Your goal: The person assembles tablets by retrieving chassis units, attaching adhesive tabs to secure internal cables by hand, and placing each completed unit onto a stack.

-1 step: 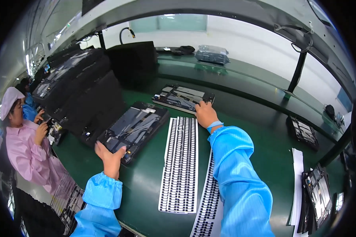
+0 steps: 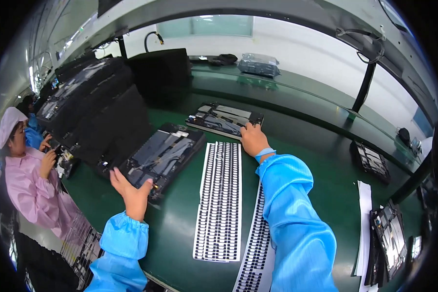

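My left hand (image 2: 134, 194) grips the near end of a flat black electronic device (image 2: 165, 153) whose inner parts and grey ribbon cables show. Its thumb lies on the top face and its fingers reach around the left corner. Farther off, my right hand (image 2: 255, 141) is closed over the near right edge of a similar opened device (image 2: 224, 119), which rests on the green table; its fingertips are partly hidden. Between my forearms lies a white sheet with rows of black stickers (image 2: 218, 204). A second sticker sheet (image 2: 252, 258) is partly under my right sleeve.
A tall black stack of devices in dark trays (image 2: 102, 112) stands at the left. More opened devices (image 2: 372, 160) and white paper (image 2: 363, 228) lie at the right. A grey wrapped package (image 2: 259, 64) sits on the back shelf. A person in pink (image 2: 34, 180) works at the left.
My left hand and the device it grips have shifted very slightly left and up. The whole view has also moved a little. My right hand keeps its hold on the far device.
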{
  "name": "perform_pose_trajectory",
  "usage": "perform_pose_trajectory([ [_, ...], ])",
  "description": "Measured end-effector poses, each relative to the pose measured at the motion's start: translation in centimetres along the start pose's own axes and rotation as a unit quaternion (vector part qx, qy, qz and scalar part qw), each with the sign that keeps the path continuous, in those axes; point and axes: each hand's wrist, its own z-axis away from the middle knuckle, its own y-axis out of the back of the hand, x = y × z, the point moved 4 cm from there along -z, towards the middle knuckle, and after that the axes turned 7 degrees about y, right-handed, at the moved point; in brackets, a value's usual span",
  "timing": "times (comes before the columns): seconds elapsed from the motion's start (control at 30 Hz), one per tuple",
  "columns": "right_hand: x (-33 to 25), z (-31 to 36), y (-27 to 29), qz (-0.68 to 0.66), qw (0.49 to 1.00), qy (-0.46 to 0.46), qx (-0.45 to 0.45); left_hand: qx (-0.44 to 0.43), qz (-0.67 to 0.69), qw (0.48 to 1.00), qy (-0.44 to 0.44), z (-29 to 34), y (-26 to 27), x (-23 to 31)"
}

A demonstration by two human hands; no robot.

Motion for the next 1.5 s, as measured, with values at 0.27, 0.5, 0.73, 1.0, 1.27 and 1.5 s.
perform_pose_trajectory([
  [0.27,3.0,7.6,6.8,0.017,0.999,-0.022,-0.037,-0.458,-0.150,0.832,-0.275,7.3,-9.5,7.8],
  [0.5,7.0,14.3,11.5,-0.051,0.985,-0.154,-0.050,-0.569,-0.106,0.738,-0.347,8.0,-10.8,10.4],
  [0.73,11.0,13.4,8.9,0.016,0.879,-0.451,-0.155,-0.374,-0.111,0.901,-0.192,-0.4,-26.2,9.2],
  [1.0,10.1,12.7,10.5,-0.463,0.695,-0.490,0.248,-0.371,0.231,0.891,-0.125,-1.1,-24.8,12.7],
  [1.27,8.9,19.8,30.3,-0.561,0.615,-0.412,0.371,-0.631,0.372,0.640,-0.233,13.2,-16.9,16.5],
  [1.5,0.8,30.1,36.0,-0.467,0.644,-0.529,0.294,-0.634,0.038,0.570,-0.521,16.7,-13.9,14.7],
])
